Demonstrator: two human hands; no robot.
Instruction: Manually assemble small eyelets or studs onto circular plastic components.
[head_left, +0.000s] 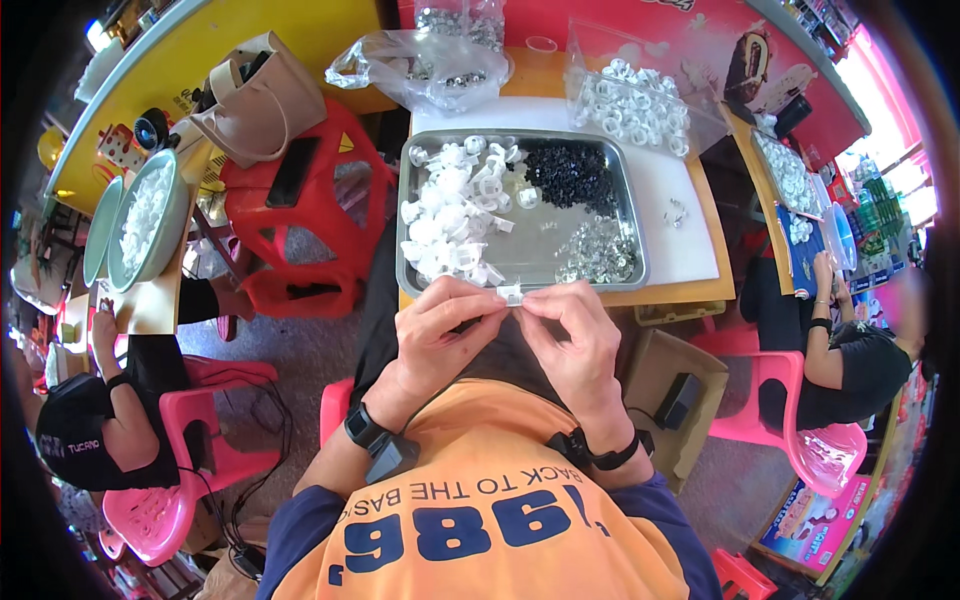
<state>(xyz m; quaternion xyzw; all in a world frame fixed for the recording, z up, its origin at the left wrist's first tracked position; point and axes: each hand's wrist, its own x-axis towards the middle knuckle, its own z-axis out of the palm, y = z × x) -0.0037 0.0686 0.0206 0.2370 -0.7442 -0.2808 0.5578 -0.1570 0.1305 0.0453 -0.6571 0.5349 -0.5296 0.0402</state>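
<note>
Between my two hands, just over the near edge of a metal tray [530, 268], is a small white plastic part [512, 295]. My left hand [445, 325] pinches it from the left, and my right hand [572, 335] pinches its right side. Inside the tray, white plastic parts [450, 215] are heaped on the left. Small black pieces [575, 175] lie at the far right, with small clear or silvery pieces [598, 250] at the near right. Exactly what these little pieces are is too small to tell.
A clear bag of white parts [635, 105] and a bag of metallic pieces [450, 70] lie behind the tray. A red stool [300, 200] carries a phone [293, 172] and a beige bag [260, 100]. Co-workers sit left [90, 430] and right [840, 350]. A cardboard box [690, 370] stands right.
</note>
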